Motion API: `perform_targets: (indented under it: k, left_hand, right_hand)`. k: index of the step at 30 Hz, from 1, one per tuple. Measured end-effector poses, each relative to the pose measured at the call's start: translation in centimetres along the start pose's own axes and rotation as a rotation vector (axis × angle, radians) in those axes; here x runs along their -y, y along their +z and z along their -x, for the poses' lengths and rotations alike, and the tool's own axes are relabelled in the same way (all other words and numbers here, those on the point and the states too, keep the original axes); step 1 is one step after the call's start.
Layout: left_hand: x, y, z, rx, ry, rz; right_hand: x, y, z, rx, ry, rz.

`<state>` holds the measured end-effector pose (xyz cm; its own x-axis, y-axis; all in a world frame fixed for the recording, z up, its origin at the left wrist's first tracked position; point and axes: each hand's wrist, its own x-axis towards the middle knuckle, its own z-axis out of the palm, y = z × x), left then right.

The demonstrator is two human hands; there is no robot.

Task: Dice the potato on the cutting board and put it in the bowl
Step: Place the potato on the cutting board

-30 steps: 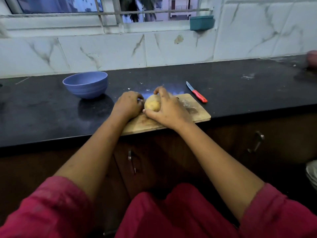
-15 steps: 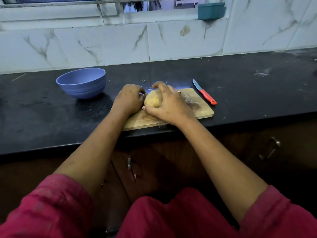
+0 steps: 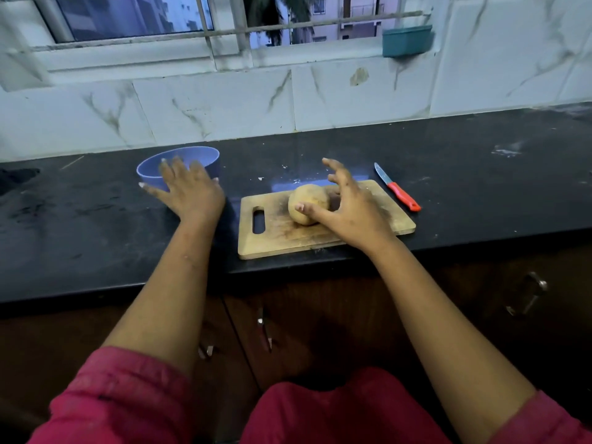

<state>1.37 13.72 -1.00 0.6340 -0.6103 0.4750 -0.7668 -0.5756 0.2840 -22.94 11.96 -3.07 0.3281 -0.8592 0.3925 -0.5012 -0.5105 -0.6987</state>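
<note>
A whole unpeeled potato (image 3: 307, 200) lies in the middle of the wooden cutting board (image 3: 275, 233) on the black counter. My right hand (image 3: 349, 206) hovers over the potato's right side, fingers spread and loosely bent, thumb at the potato's near face. My left hand (image 3: 189, 190) is stretched flat with straight, spread fingers against the near side of the blue bowl (image 3: 209, 160), which stands left of the board; its contents are hidden. A small knife (image 3: 398, 192) with a red handle lies on the counter just past the board's right edge.
The black counter (image 3: 480, 174) runs along a marble-tiled wall under a barred window. A teal box (image 3: 406, 41) sits on the sill. Dark cabinet doors with metal handles (image 3: 528, 293) are below the counter's front edge.
My left hand left the potato and moved left to the bowl. My right hand opened and lifted its fingers off the potato. The camera tilted up.
</note>
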Motion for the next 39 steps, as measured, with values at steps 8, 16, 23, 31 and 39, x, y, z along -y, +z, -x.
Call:
perform_targets:
  k: [8,16,23,31,39]
  left_hand:
    - [-2.1,0.1,-1.7,0.017,0.183,0.376]
    - [-6.5,1.4,-0.1,0.036,0.402,0.384]
    - [-4.8,1.4,-0.6,-0.037,0.397,0.333]
    - [-3.3,0.0,0.3,0.008,0.308,0.378]
    - [-6.2,-1.0,9.3,0.320,0.403,0.630]
  right_hand:
    - [-1.0,-0.3,0.3,-0.101,0.024,-0.026]
    - [-3.7,-3.0,-1.3,-0.330,0.084,0.478]
    - [-5.8,-4.1,-2.5,-0.169,0.285,0.516]
    - [-6.4,-5.1,-4.8,-0.064,0.385,0.532]
    - [-4.1,-7.2,-4.8,0.016,0.490,0.410]
